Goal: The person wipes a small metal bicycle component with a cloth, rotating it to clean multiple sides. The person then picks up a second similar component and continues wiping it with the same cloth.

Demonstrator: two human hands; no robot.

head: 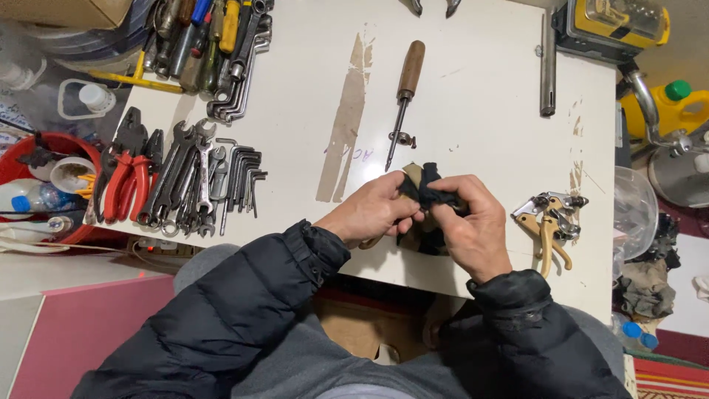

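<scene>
My left hand (373, 212) and my right hand (470, 225) meet over the near edge of a white table (473, 89). Both grip one dark, dirty rag (430, 193) wrapped around a small tan part, which the fingers mostly hide. Just right of my right hand lies a tan pruning-shear handle with metal fittings (549, 220). A wooden-handled awl-like tool (405, 92) lies beyond my hands, and a small metal clip (402, 139) rests by its shaft.
Wrenches, hex keys (193, 181) and red pliers (125, 185) lie in rows at the left. More tools (214, 44) fill the far left corner. A metal rod (547, 66) lies at the right, by a yellow case (613, 26). A red bucket (44, 177) stands at the left.
</scene>
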